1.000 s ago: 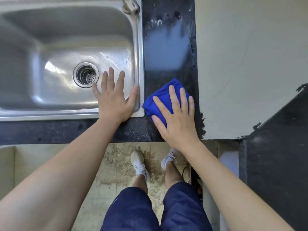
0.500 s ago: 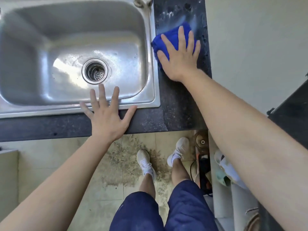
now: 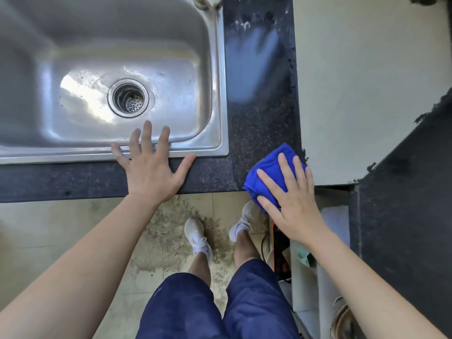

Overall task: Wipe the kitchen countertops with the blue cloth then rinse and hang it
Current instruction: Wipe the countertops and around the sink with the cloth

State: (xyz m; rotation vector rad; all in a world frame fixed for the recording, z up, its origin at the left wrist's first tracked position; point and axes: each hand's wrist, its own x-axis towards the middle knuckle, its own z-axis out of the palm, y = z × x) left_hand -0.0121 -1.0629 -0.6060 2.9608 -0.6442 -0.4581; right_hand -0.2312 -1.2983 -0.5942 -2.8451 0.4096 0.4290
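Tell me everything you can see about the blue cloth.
The blue cloth is bright, soft-looking fabric, bunched into a thick folded pad. It lies on the dark speckled countertop at the front corner right of the sink, its near part hanging past the front edge. The right hand presses flat on it with straight fingers, covering much of it.
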